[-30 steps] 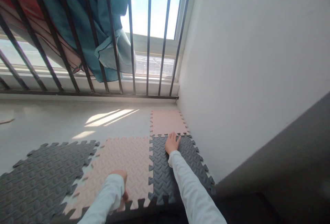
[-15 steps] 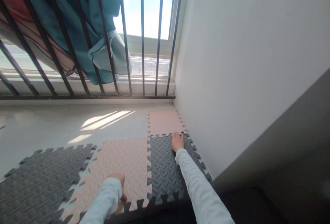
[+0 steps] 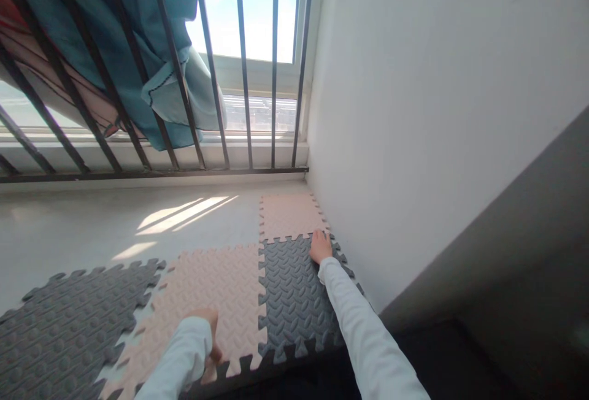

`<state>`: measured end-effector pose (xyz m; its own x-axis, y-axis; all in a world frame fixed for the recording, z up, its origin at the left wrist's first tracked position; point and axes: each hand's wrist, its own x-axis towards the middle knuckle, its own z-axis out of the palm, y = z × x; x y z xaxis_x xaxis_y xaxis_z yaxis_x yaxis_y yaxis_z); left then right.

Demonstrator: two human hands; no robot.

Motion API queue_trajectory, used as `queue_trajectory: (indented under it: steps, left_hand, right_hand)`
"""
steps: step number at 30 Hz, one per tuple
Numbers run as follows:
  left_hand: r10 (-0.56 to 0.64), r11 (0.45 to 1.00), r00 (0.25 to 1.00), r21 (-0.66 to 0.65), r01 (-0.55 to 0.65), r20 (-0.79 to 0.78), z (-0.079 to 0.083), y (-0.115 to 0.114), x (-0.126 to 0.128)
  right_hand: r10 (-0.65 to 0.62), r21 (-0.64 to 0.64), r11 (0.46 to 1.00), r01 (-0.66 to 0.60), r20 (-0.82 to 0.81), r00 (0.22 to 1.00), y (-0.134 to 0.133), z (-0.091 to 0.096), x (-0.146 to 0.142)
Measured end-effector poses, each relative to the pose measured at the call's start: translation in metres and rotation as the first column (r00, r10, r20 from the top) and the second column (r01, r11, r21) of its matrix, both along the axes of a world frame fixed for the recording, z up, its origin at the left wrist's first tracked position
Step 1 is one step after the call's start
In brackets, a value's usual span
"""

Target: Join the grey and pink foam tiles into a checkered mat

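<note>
My right hand (image 3: 321,246) rests on the dark grey foam mat tile (image 3: 294,296), at the seam where it meets a small pink foam tile (image 3: 289,215) by the wall. Its fingers are bent and press down on the seam; nothing is held in them. My left hand (image 3: 212,332) is on the larger pink foam tile (image 3: 221,283), near its front toothed edge, with the fingertips pointing down. The sleeve and the back of the hand hide most of those fingers. The larger pink tile and the dark grey tile lie side by side with their teeth meeting.
Another dark grey tile (image 3: 83,326) with round bumps lies at the left, a narrow gap from the pink one. A white wall (image 3: 414,111) rises on the right. Behind the pale floor (image 3: 92,216) stand black railing bars (image 3: 243,81), with blue and pink cloth (image 3: 170,99) behind them.
My right hand has shifted slightly right along the seam, and its fingers are more bent. My left hand stays at the pink tile's front edge. The view has turned a little.
</note>
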<state>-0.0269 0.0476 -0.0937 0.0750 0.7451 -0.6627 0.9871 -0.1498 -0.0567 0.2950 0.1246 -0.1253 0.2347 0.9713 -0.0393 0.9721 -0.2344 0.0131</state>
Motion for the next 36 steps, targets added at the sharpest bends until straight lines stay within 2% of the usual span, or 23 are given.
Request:
queue_trajectory:
  steps: [4,6,11,14,17,21,23,29,36]
  left_hand:
    - [-0.038,0.998,0.999,0.040,0.039,-0.005,-0.001,0.000,0.000]
    - [-0.058,0.996,0.998,0.073,0.058,-0.008,-0.001,0.000,0.000]
    - [-0.053,0.997,0.998,0.060,0.054,-0.020,-0.001,-0.001,0.001]
    - [-0.044,0.999,0.998,0.002,0.045,-0.042,-0.005,0.001,0.000]
    - [-0.044,0.995,0.997,-0.090,0.039,-0.064,-0.007,0.003,0.000]
    - [-0.066,0.998,0.997,0.018,0.067,-0.045,-0.002,0.001,0.001]
    - [-0.051,0.998,0.998,0.039,0.053,-0.033,0.001,0.000,0.001]
    - [0.003,0.999,1.000,-0.042,-0.002,0.018,0.005,0.002,0.004]
    - [-0.032,0.997,0.998,0.078,0.028,0.050,0.002,0.001,0.003]
  right_hand:
    - [-0.095,0.009,0.995,0.095,0.013,0.995,0.000,-0.002,0.009]
    - [-0.094,0.003,0.996,0.094,0.012,0.996,0.000,-0.002,0.013]
    - [-0.092,-0.035,0.995,0.092,0.012,0.996,0.004,0.004,0.010]
    - [-0.046,-0.059,0.997,0.046,0.002,0.999,0.006,0.007,-0.008]
    - [0.092,-0.078,0.992,-0.094,-0.031,0.995,0.006,0.006,-0.037]
    - [0.215,-0.103,0.969,-0.223,-0.080,0.973,0.009,0.002,-0.072]
    - [0.224,-0.127,0.963,-0.236,-0.102,0.969,0.011,0.001,-0.080]
    - [0.187,-0.175,0.963,-0.205,-0.114,0.976,0.017,0.007,-0.081]
    - [0.194,-0.178,0.962,-0.207,-0.086,0.977,0.013,0.004,-0.099]
